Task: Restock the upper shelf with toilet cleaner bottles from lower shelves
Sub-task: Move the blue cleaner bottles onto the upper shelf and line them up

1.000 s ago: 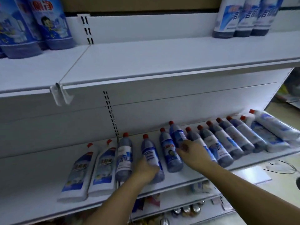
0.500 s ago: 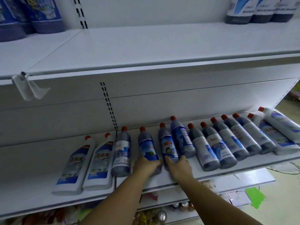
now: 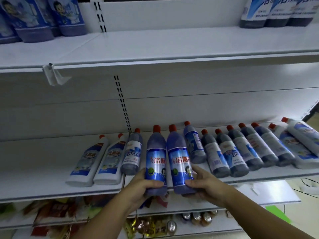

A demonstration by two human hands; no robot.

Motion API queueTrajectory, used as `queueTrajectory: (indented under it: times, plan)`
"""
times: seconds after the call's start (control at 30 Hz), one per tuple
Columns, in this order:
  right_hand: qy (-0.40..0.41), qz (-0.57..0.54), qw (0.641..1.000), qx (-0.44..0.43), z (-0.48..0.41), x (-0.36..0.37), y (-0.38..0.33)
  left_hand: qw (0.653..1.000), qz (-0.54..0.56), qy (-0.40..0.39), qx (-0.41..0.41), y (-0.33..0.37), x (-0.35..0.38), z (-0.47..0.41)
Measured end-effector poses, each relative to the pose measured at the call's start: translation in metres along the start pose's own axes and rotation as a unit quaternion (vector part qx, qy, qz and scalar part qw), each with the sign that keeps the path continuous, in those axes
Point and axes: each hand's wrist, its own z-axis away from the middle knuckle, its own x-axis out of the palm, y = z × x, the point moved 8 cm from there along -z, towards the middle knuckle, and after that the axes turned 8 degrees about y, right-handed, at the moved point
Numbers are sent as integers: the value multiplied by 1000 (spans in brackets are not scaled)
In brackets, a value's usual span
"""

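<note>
Above the lower shelf [image 3: 43, 188], both hands — left [image 3: 139, 187], right [image 3: 205, 186] — each grasp one blue bottle [image 3: 156, 161], seemingly lifted clear.

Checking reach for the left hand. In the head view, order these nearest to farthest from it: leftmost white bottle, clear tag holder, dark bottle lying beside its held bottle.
1. The dark bottle, lying just left of the held bottle in the left hand.
2. The leftmost white bottle, farther left in the same row.
3. The clear tag holder, up on the upper shelf front edge.
</note>
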Motion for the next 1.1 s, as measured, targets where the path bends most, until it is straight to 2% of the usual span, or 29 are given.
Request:
queueTrajectory:
  times: [0.1,0.3,0.5,0.83,1.1]
  plan:
    - [-73,45,996,-32,16,19,-16,999,19,-8,48,7,4,31]
    - [-148,144,974,-92,38,75,-41,988,69,53,130,21,-19,94]
    - [-230,206,939,-152,69,147,-64,963,62,110,239,48,-57,165]
    - [-307,235,891,-238,129,251,-101,902,88,165,389,94,-90,281]
    - [-313,223,858,-341,153,303,-199,852,25,165,496,206,-88,316]
